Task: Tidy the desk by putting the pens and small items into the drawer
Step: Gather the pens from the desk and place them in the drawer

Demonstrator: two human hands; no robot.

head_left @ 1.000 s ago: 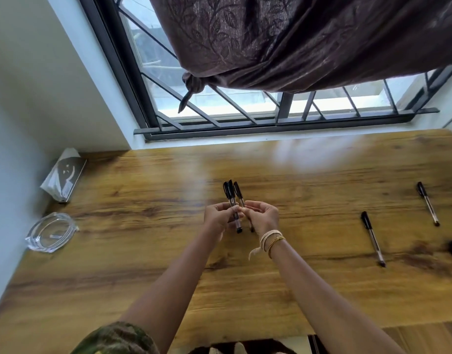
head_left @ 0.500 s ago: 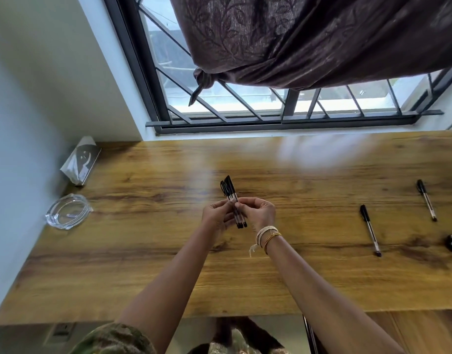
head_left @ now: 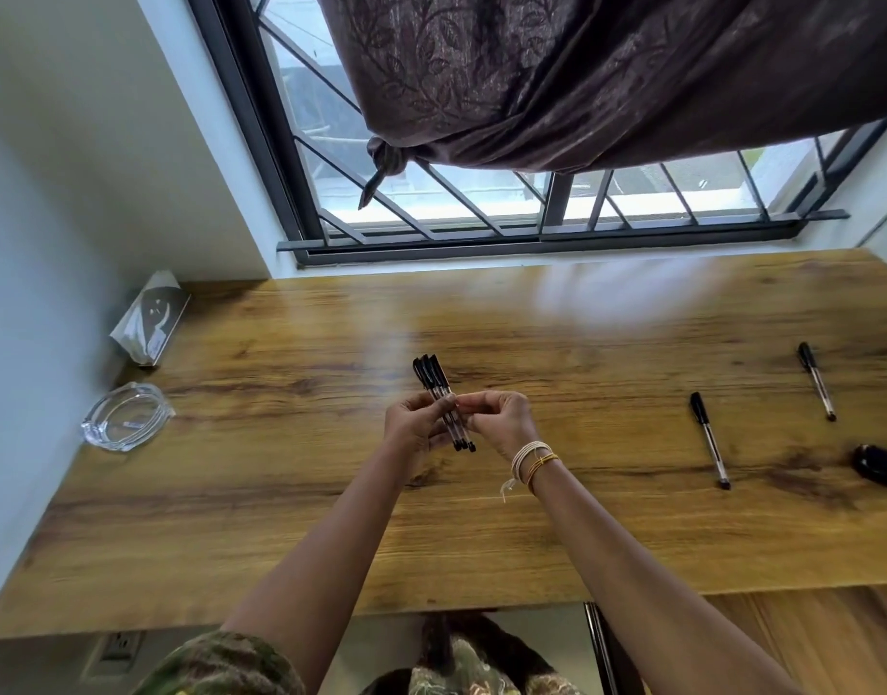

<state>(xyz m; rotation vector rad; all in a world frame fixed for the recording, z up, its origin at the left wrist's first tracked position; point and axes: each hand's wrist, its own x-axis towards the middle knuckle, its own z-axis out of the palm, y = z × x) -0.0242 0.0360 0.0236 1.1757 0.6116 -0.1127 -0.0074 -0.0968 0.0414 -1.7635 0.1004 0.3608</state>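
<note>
A bundle of three black-capped clear pens (head_left: 435, 381) is held above the middle of the wooden desk (head_left: 556, 534), caps pointing away from me. My left hand (head_left: 415, 427) grips the barrels from the left. My right hand (head_left: 501, 422), with thread bracelets at the wrist, pinches the same bundle from the right. Two more pens lie loose on the desk at the right: one (head_left: 709, 439) nearer me, another (head_left: 816, 380) farther right. A small black item (head_left: 880, 467) sits at the right edge, partly cut off. No drawer is in view.
A clear glass ashtray (head_left: 126, 416) and a tissue pack (head_left: 149, 319) sit at the desk's left end by the wall. A barred window with a knotted brown curtain (head_left: 607, 77) runs behind the desk. A wall socket (head_left: 116, 647) shows under the front edge.
The pens have been drawn together into a tighter bundle between both hands. The view has tilted down, showing more of the desk's front edge and my lap.
</note>
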